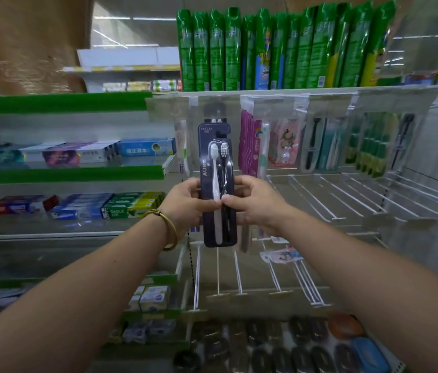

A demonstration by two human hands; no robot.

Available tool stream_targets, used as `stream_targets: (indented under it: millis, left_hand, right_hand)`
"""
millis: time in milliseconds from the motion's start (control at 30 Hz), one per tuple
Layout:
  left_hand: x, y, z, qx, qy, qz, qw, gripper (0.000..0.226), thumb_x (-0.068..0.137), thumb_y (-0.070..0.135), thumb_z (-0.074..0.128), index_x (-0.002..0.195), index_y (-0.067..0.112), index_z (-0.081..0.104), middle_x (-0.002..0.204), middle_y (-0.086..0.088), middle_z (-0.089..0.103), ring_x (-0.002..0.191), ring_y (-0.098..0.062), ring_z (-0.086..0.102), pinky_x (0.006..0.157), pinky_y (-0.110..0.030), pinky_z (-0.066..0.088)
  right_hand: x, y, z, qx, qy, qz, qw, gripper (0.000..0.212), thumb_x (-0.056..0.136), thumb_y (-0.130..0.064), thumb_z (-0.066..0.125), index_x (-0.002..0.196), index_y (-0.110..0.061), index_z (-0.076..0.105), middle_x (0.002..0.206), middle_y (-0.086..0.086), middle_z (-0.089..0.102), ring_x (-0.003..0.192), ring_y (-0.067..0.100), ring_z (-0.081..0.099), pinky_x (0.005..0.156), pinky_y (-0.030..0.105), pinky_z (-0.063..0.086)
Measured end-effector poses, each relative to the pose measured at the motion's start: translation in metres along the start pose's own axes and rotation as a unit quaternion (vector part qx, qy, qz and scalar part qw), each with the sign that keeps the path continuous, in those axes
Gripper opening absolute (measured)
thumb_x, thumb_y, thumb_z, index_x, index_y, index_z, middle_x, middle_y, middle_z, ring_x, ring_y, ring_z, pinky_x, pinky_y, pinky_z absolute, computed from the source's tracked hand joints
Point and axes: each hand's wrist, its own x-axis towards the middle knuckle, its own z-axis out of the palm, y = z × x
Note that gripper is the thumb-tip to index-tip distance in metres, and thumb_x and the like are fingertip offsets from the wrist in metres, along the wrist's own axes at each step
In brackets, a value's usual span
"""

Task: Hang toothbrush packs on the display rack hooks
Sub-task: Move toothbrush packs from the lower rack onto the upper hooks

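Both hands were on the pack [216, 157], holding it upright in front of the rack, right at the top row. The left hand [185, 203] gripped the left edge, fingers curled behind and thumb on the front. The right hand [252, 203] pinched the right edge at the same height, thumb tip on the clear blister. The pack's lower end hung free below both hands. Its top sat just under a hung dark pack [213, 111] of what looked like the same kind, so that hook seemed the target, though the hook itself was hidden and I couldn't make out the hang hole.

That was the danger. With hole and hook tip both out of sight, the card could have slid past the wire and caught nothing; a release then would have dropped it onto the empty hooks [312, 197] below. Both grips sat low on the pack, so the top had room to tip or flex as it met the wire, and a hard push could have bent the card or torn the hole. The pink packs [248, 146] hung just to the right, close enough for the right hand to nudge them, and a shove straight in could have set the hung dark pack swinging.
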Motion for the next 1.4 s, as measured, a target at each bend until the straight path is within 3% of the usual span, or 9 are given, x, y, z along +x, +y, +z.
stream_targets:
  millis: [167, 433, 600, 767, 867, 967, 1067, 1233, 1400]
  left_hand:
    - [-0.002, -0.003, 0.000, -0.011, -0.011, -0.008, 1.000, 0.034, 0.085, -0.016, 0.063, 0.109, 0.009, 0.062, 0.099, -0.012, 0.072, 0.083, -0.020, 0.073, 0.063, -0.032, 0.062]
    - [0.013, 0.003, -0.003, 0.001, 0.010, 0.003, 1.000, 0.040, 0.088, -0.018, 0.054, 0.116, 0.010, 0.059, 0.100, -0.012, 0.068, 0.089, -0.022, 0.070, 0.067, -0.032, 0.063]
    - [0.036, 0.011, -0.007, -0.008, 0.026, 0.018, 0.999, 0.041, 0.089, -0.017, 0.056, 0.120, 0.010, 0.060, 0.101, -0.011, 0.070, 0.088, -0.020, 0.071, 0.069, -0.032, 0.063]
    - [0.062, 0.014, -0.012, 0.002, 0.036, 0.026, 0.999, 0.042, 0.089, -0.014, 0.058, 0.119, 0.015, 0.059, 0.105, -0.009, 0.072, 0.094, -0.023, 0.073, 0.071, -0.033, 0.061]
    - [0.073, 0.011, -0.014, 0.003, 0.038, 0.030, 0.999, 0.041, 0.089, -0.015, 0.057, 0.117, 0.015, 0.060, 0.103, -0.008, 0.073, 0.095, -0.022, 0.073, 0.075, -0.035, 0.061]
    - [0.083, 0.006, -0.016, 0.012, 0.039, 0.028, 0.999, 0.042, 0.090, -0.015, 0.056, 0.119, 0.015, 0.061, 0.105, -0.008, 0.073, 0.097, -0.022, 0.072, 0.076, -0.036, 0.062]
    - [0.094, 0.001, -0.018, 0.023, 0.038, 0.031, 0.999, 0.040, 0.090, -0.014, 0.055, 0.120, 0.012, 0.061, 0.106, -0.010, 0.072, 0.099, -0.024, 0.072, 0.076, -0.035, 0.062]
    - [0.113, -0.007, -0.018, 0.011, 0.050, 0.013, 0.999, 0.040, 0.091, -0.015, 0.056, 0.123, 0.008, 0.061, 0.108, -0.012, 0.071, 0.097, -0.025, 0.071, 0.074, -0.036, 0.063]
    - [0.133, -0.011, -0.021, 0.029, 0.063, 0.008, 0.998, 0.041, 0.090, -0.014, 0.057, 0.125, 0.008, 0.059, 0.107, -0.012, 0.071, 0.100, -0.028, 0.071, 0.083, -0.042, 0.061]
  right_hand:
    - [-0.002, 0.002, 0.004, 0.002, 0.039, 0.016, 0.999, 0.031, 0.092, 0.001, 0.064, 0.118, -0.015, 0.056, 0.114, 0.022, 0.064, 0.093, 0.029, 0.070, 0.066, 0.040, 0.063]
    - [0.016, -0.001, -0.005, 0.002, 0.053, 0.013, 0.999, 0.030, 0.092, 0.000, 0.065, 0.118, -0.014, 0.058, 0.108, 0.014, 0.065, 0.090, 0.023, 0.069, 0.058, 0.030, 0.059]
    - [0.043, -0.007, -0.012, -0.003, 0.050, -0.010, 0.999, 0.034, 0.092, -0.002, 0.066, 0.121, -0.016, 0.057, 0.108, 0.013, 0.066, 0.097, 0.026, 0.070, 0.072, 0.042, 0.062]
    - [0.064, -0.013, -0.020, -0.014, 0.048, -0.035, 0.998, 0.031, 0.093, -0.003, 0.065, 0.118, -0.018, 0.056, 0.103, 0.009, 0.067, 0.093, 0.023, 0.070, 0.068, 0.036, 0.062]
    - [0.078, -0.009, -0.024, -0.019, 0.042, -0.036, 0.998, 0.029, 0.092, -0.003, 0.065, 0.109, -0.025, 0.058, 0.101, 0.007, 0.067, 0.094, 0.025, 0.070, 0.074, 0.042, 0.062]
    - [0.091, -0.002, -0.025, -0.028, 0.042, -0.027, 0.998, 0.035, 0.092, -0.005, 0.066, 0.121, -0.022, 0.057, 0.108, 0.008, 0.069, 0.102, 0.027, 0.069, 0.081, 0.047, 0.061]
    - [0.101, 0.004, -0.026, -0.032, 0.044, -0.027, 0.998, 0.036, 0.092, -0.006, 0.066, 0.125, -0.018, 0.057, 0.109, 0.008, 0.069, 0.102, 0.025, 0.069, 0.080, 0.043, 0.062]
    - [0.118, 0.010, -0.030, -0.042, 0.055, -0.037, 0.997, 0.027, 0.093, -0.007, 0.066, 0.113, -0.023, 0.059, 0.103, 0.002, 0.070, 0.095, 0.018, 0.069, 0.067, 0.029, 0.060]
    - [0.136, 0.015, -0.034, -0.047, 0.042, -0.039, 0.997, 0.026, 0.094, -0.009, 0.065, 0.114, -0.023, 0.057, 0.105, 0.004, 0.069, 0.098, 0.019, 0.068, 0.079, 0.040, 0.062]
